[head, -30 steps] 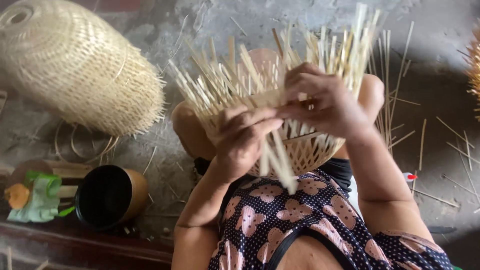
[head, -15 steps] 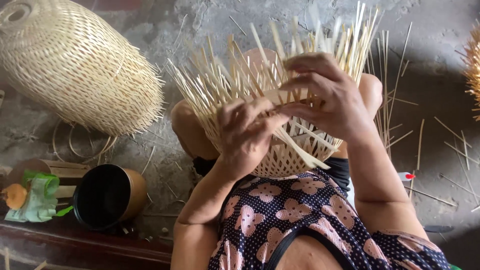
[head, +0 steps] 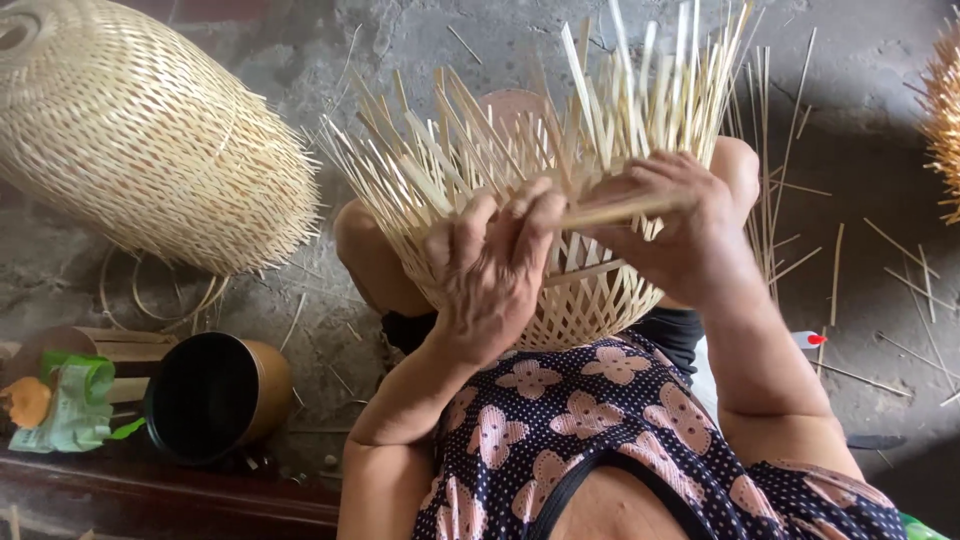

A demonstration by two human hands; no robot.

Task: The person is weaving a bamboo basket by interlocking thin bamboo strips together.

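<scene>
A half-woven bamboo basket [head: 590, 300] rests on my lap, its loose pale strips [head: 480, 150] fanning upward. My left hand [head: 495, 270] presses on the woven wall, fingers curled over the strips at the rim. My right hand [head: 680, 225] pinches one flat bamboo strip [head: 615, 212] that lies sideways across the uprights. Both hands touch the basket at its open top. My knees show behind it.
A large finished woven bamboo basket [head: 150, 140] lies on its side at the left on the concrete floor. A dark round pot [head: 210, 395] and green cloth [head: 75, 405] sit at lower left. Loose bamboo strips [head: 830, 270] scatter at the right.
Both hands have shifted a little along the rim. The right hand has drawn the sideways strip further across the uprights, and the basket has turned slightly.
</scene>
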